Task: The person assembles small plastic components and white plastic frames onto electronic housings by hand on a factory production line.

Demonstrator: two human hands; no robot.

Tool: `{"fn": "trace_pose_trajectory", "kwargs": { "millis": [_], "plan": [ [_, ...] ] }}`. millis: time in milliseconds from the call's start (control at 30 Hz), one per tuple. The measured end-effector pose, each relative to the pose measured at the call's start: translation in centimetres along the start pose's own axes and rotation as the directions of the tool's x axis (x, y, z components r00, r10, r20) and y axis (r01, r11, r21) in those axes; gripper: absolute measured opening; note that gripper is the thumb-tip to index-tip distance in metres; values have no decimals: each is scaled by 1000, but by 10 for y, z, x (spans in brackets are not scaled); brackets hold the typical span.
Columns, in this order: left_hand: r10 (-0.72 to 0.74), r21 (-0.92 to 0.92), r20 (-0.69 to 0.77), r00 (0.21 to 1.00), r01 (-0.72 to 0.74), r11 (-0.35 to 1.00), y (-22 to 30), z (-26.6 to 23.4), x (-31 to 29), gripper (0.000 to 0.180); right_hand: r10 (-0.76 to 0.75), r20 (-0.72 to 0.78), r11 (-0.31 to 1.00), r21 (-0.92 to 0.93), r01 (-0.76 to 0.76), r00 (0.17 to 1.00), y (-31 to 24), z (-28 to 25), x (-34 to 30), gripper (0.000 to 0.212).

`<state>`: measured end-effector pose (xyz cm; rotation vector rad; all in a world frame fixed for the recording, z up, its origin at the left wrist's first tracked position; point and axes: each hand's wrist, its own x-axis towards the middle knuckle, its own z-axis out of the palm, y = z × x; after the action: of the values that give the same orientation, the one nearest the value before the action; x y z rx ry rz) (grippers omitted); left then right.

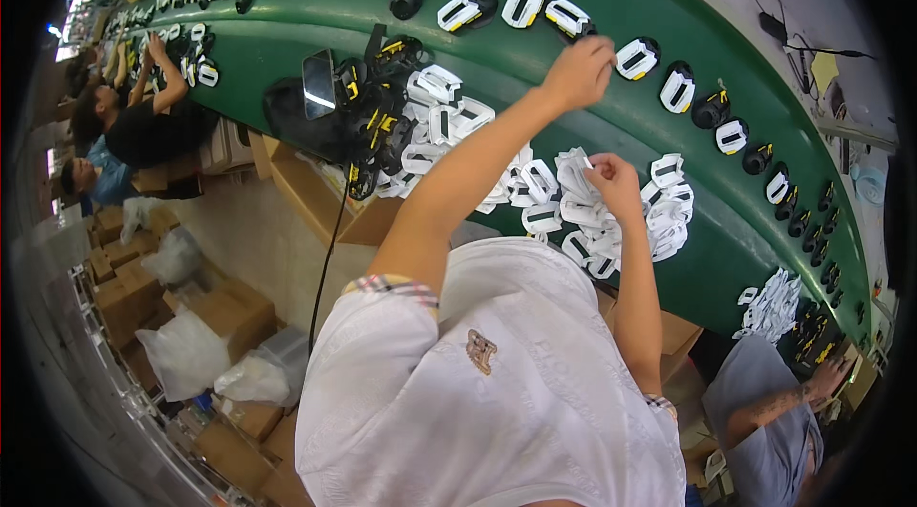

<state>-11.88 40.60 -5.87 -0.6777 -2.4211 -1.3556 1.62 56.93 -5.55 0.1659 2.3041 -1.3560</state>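
Note:
My left hand (580, 74) reaches over the green conveyor belt (458, 58), fingers bent and slightly blurred; whether anything is in them I cannot tell. Just beyond it lies a black-and-yellow item wrapped in a white cut-out card (569, 18), its black end close to my knuckles. Above a heap of loose white cards (597, 225), my right hand (616, 184) pinches the edge of a white card (588, 163) between thumb and fingers. More folded white cards (439, 86) are piled left of my left forearm.
Carded items (678, 86) and bare black ones (711, 109) line the belt. A phone (319, 84) rests on a black bag (287, 115) beside black-and-yellow items (387, 120). Co-workers (143, 134) sit far left; another (764, 402) sits at right. Cardboard boxes (229, 316) stand on the floor.

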Motion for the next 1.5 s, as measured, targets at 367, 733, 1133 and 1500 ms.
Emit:
{"fn": "trace_pose_trajectory", "kwargs": {
  "millis": [367,733,1133,1500],
  "plan": [
    [-538,-499,390,747,662,559,139,-52,-104,21,63,-32,481,877,-3,998,-49,-1,-77,16],
    [-395,-309,163,904,427,850,208,-76,-78,19,-359,-529,903,12,430,769,-127,-10,-115,18],
    [-437,-572,166,884,447,687,223,-79,-63,21,-160,-515,748,493,443,842,-129,-9,-113,30],
    [-461,-725,239,855,473,502,216,-79,-66,23,-249,-469,777,426,464,847,-140,-23,-117,20]
  ]
}}
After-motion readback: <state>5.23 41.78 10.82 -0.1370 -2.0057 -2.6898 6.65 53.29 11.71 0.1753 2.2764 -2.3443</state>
